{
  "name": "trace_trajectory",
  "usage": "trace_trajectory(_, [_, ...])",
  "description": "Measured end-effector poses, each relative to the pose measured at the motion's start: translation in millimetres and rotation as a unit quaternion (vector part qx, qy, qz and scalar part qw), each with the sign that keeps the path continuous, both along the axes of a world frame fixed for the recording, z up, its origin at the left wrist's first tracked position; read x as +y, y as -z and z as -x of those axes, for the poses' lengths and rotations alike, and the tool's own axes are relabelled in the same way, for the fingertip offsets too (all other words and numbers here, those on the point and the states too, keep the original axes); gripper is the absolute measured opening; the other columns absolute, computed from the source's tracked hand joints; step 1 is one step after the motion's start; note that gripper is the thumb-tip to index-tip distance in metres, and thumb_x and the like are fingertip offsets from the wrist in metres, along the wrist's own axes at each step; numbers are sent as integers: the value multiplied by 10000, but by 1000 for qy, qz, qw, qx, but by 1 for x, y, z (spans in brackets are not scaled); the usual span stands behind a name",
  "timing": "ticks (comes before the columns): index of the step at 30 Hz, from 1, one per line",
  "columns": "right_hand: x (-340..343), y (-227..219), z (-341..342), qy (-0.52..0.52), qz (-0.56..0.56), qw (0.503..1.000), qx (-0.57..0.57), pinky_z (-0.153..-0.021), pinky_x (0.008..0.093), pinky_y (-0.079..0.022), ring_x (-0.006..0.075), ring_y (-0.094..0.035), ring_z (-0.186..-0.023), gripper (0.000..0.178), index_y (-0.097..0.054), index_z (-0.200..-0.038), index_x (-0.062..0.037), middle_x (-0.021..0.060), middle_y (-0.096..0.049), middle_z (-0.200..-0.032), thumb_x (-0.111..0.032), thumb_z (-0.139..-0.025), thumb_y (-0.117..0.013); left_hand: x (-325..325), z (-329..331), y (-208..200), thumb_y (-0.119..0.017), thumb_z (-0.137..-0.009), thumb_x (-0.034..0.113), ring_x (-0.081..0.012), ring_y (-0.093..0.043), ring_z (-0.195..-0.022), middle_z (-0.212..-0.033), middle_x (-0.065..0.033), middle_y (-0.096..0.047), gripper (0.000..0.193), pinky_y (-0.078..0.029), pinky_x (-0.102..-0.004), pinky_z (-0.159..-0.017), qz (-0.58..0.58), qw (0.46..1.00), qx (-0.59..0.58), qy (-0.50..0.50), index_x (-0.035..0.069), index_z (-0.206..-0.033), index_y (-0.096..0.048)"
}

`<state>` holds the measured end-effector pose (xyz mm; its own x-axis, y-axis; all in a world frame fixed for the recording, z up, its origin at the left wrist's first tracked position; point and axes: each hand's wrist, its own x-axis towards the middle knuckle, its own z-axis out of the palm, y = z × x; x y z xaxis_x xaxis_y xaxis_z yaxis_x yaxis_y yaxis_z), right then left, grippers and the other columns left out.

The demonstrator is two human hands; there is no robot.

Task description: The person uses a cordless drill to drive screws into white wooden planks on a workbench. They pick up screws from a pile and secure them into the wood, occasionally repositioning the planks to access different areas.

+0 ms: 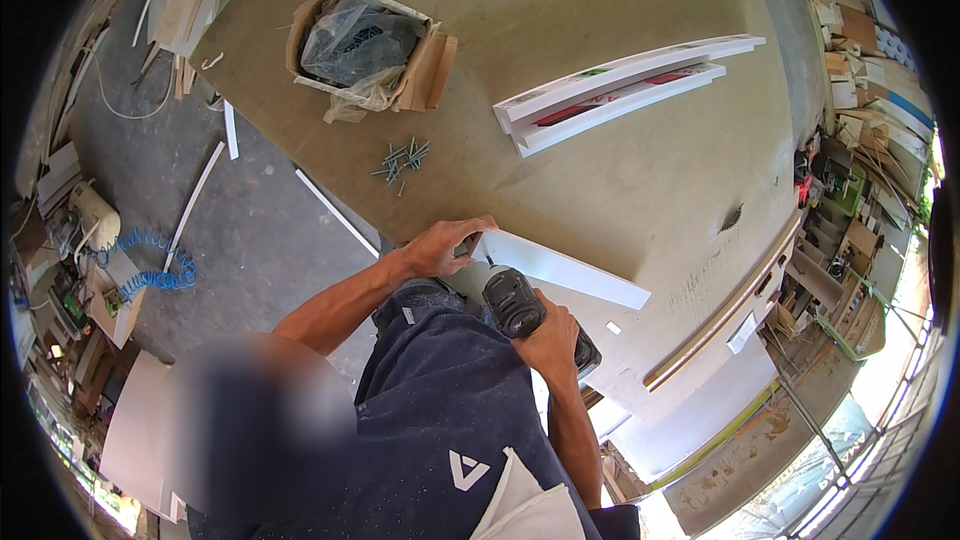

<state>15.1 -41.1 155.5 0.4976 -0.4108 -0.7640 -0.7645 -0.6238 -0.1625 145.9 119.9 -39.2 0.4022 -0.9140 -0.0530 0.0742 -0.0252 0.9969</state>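
My left hand (440, 248) grips the left end of a white board (575, 270) at the near edge of the table, thumb and fingers closed around it. In my right hand (550, 335) is a dark cordless drill (513, 302), its fingers wrapped round the handle. The drill's bit points at the board's left end, close to my left fingers; whether it touches the board I cannot tell. Several loose screws (402, 159) lie in a small heap on the table, beyond my left hand.
An open cardboard box (428, 70) lined with clear plastic stands at the far left of the tabletop (540, 190). White boards (620, 90) lie together at the back right. A long wooden strip (725, 310) runs along the right. A blue coiled hose (150, 275) hangs at left.
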Motion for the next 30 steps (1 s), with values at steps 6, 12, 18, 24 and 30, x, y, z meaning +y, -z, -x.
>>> trace_trajectory(6, [-1,-9,-13,-11,-5,1000,4,-823,534,-534,468,-691,-894,585,-674,-1185,-84,236,-726,-882,-163,-623,-812,1,1,2,-780,-685,-123,-326,-683,-1021,-1377,-135,-597,775,-559,-369,-860,-4,1000,2,5,83,-1379,-503])
trace_trajectory(12, [-2,-6,-9,-4,-11,1000,1,-821,530,-535,463,-693,-892,553,-678,-1148,-84,228,-726,-870,-162,-617,-810,0,3,3,-785,-686,-118,-305,-681,-976,-1362,-132,-606,772,-554,-357,-841,9,1000,-5,-8,78,-1380,-508])
trace_trajectory(18, [-2,-4,-6,-3,-8,1000,-25,-801,534,-529,465,-688,-891,523,-672,-1134,-87,230,-721,-857,-156,-630,-791,-1,0,1,-793,-696,-107,-281,-676,-940,-1357,-127,-608,763,-554,-348,-823,15,1000,-19,-9,76,-1379,-506])
trace_trajectory(24, [-1,-16,-19,-50,3,999,7,-784,529,-525,453,-684,-878,513,-666,-1151,-96,213,-720,-861,-147,-650,-762,0,1,1,-799,-706,-91,-283,-679,-946,-1360,-125,-607,755,-551,-349,-833,-2,1000,-19,4,75,-1379,-501])
trace_trajectory(30, [-9,-12,2,-76,3,995,-66,-787,518,-524,428,-685,-880,475,-676,-1151,-115,184,-726,-903,-144,-679,-725,-2,0,-5,-800,-709,-86,-293,-669,-1030,-1357,-138,-605,751,-537,-349,-898,14,998,-55,-13,68,-1380,-501])
